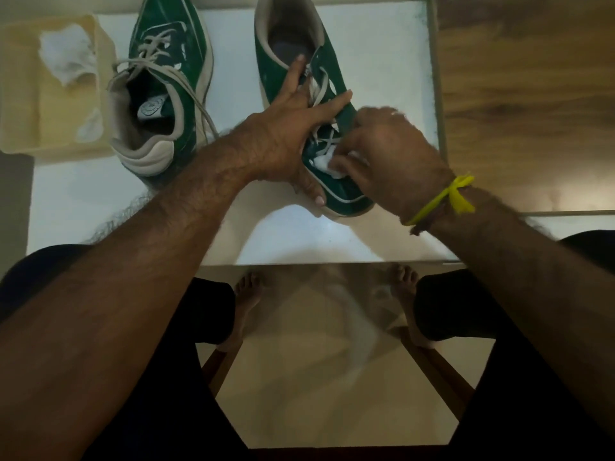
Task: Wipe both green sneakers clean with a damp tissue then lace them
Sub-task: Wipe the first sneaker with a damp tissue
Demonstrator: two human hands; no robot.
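1. Fingers of the left hand (286, 134) lie spread across the lacing of the right-side sneaker (299, 78), thumb tucked under its toe edge, pinning it down; fingers of the right hand (389, 154) are bunched together, pinching a white tissue (327, 164) against the toe of that same shoe.
2. White bench (382, 61) carries everything, its glossy top reflecting the arms.
3. That held sneaker rests with its toe toward the person, heel opening pointing away.
4. Second green sneaker (159, 94) lies just beside it on the left, heel toward the person, pale laces (186, 91) loose and trailing over its side. A round logo on its insole is too blurred to read.
5. Cream tray (50, 128) sits at the bench's left edge, touching that sneaker's side and holding crumpled tissues (68, 58).
6. Yellow band (442, 197) is knotted round the right wrist.
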